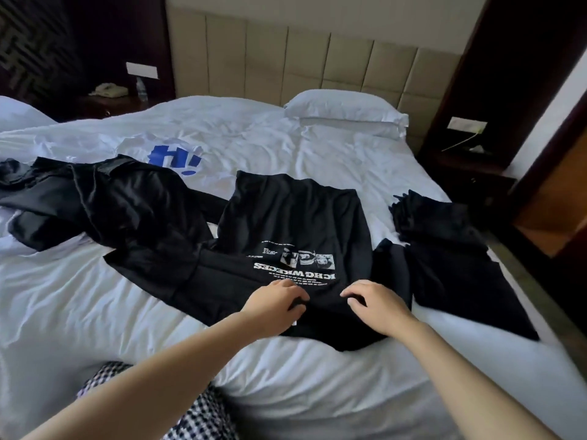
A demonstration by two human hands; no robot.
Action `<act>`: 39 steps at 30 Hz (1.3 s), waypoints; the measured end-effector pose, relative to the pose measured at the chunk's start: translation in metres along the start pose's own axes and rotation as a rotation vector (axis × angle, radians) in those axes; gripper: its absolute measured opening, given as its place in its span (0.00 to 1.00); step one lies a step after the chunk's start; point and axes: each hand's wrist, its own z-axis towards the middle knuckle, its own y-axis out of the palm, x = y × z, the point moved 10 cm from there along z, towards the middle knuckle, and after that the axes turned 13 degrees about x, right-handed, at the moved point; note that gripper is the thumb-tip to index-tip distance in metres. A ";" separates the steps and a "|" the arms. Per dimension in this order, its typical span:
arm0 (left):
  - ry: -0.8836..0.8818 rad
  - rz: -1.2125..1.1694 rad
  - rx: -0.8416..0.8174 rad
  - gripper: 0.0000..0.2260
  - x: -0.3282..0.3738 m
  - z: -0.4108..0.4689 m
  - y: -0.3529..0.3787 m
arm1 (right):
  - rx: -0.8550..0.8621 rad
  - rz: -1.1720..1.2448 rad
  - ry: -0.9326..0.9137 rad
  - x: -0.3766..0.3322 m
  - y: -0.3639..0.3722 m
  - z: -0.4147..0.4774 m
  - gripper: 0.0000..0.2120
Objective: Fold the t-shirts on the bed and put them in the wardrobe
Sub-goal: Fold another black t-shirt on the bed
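Observation:
A black t-shirt [286, 223] with a white print lies spread on the white bed [95, 296], its collar end nearest me. My left hand [274, 298] pinches the fabric near the collar. My right hand [376, 304] rests on the same shirt just to the right, fingers curled into the cloth. Further black garments [104, 201] lie crumpled at the left. A white t-shirt with a blue print [174, 157] lies behind them. Another black t-shirt [451, 249] lies flat at the bed's right edge.
A white pillow [346, 115] lies at the padded headboard [286, 58]. A dark nightstand with a telephone [109, 90] stands at the back left, another nightstand [463, 154] at the right. Dark wooden panelling [540, 106] borders the right side. Checked fabric [197, 417] shows at the bottom.

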 end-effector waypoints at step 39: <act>-0.089 -0.365 0.305 0.04 0.109 0.115 0.034 | 0.426 0.162 0.113 0.094 -0.070 0.038 0.09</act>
